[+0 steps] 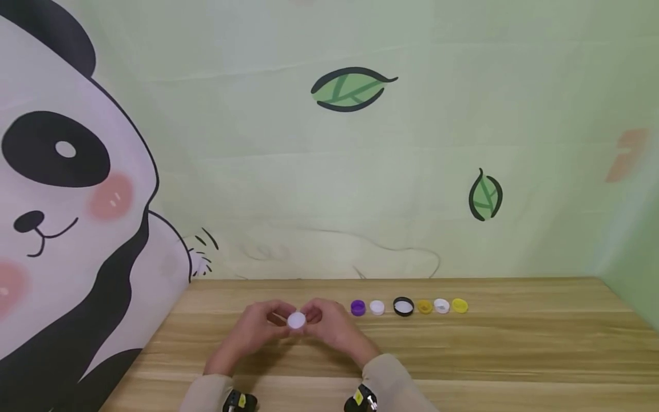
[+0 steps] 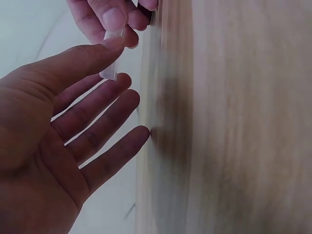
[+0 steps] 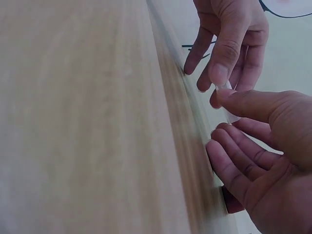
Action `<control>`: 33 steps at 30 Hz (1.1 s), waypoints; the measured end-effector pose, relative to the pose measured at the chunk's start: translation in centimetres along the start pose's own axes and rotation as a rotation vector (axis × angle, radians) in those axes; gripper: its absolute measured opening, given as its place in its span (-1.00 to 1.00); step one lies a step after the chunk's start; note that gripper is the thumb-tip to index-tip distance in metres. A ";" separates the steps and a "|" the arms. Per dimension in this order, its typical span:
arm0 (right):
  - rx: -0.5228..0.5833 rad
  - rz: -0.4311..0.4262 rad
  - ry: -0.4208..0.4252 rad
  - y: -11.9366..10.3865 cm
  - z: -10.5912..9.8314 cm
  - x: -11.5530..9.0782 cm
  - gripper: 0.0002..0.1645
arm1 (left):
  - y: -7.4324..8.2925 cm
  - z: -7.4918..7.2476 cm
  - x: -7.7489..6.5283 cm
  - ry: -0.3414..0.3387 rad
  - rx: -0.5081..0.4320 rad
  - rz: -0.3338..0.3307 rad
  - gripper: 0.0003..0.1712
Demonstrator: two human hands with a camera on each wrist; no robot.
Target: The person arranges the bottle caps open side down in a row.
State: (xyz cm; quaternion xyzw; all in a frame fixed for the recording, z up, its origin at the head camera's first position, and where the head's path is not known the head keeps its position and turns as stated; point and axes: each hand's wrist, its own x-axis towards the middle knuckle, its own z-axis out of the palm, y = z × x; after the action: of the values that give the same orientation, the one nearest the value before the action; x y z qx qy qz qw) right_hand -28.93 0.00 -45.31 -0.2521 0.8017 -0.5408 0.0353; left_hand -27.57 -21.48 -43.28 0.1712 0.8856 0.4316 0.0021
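Note:
A small white bottle cap (image 1: pixel 296 320), its round flat face showing in the head view, is held up over the table between both hands. My left hand (image 1: pixel 259 326) pinches its left side with thumb and forefinger. From the other side my right hand (image 1: pixel 332 324) pinches it the same way. The left wrist view shows the cap (image 2: pixel 110 71) edge-on with a finely ribbed side, the left thumb (image 2: pixel 92 57) lying against it and the other fingers spread. Thumbs and fingertips cover much of the cap (image 3: pixel 232 117) in the right wrist view.
Right of the hands, a row of caps lies on the wooden table (image 1: pixel 489 349): purple (image 1: pixel 357 308), white (image 1: pixel 377 308), a larger black-rimmed one (image 1: pixel 404 307), amber (image 1: pixel 424 307), white (image 1: pixel 441 306) and yellow (image 1: pixel 460 305). Behind stands a green printed backdrop (image 1: pixel 257 143) with a panda.

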 end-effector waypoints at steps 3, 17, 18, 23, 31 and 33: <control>-0.015 -0.002 -0.006 -0.1 0.1 0.0 -0.67 | 0.0 0.0 0.0 -0.011 0.019 -0.026 -0.62; -0.069 0.026 -0.034 -0.5 0.5 -0.1 -0.72 | -0.3 0.2 0.1 -0.040 0.093 -0.032 -0.66; -0.070 0.024 -0.031 -0.5 0.5 -0.1 -0.72 | -0.3 0.2 0.1 -0.042 0.094 -0.029 -0.66; -0.081 0.011 -0.019 -0.7 0.7 -0.1 -0.71 | -0.2 0.1 0.1 -0.045 0.096 -0.044 -0.63; -0.146 0.032 -0.026 -0.7 0.9 0.0 -0.74 | -0.2 0.1 -0.1 -0.052 0.107 -0.079 -0.67; -0.154 0.036 -0.026 -0.7 1.0 0.0 -0.74 | -0.2 0.1 -0.1 -0.056 0.112 -0.075 -0.66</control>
State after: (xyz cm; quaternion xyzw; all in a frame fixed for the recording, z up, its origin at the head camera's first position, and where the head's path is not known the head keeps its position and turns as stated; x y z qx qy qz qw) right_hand -28.40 -1.01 -45.11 -0.2466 0.8448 -0.4735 0.0357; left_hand -27.53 -21.61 -43.51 0.1501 0.9138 0.3760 0.0336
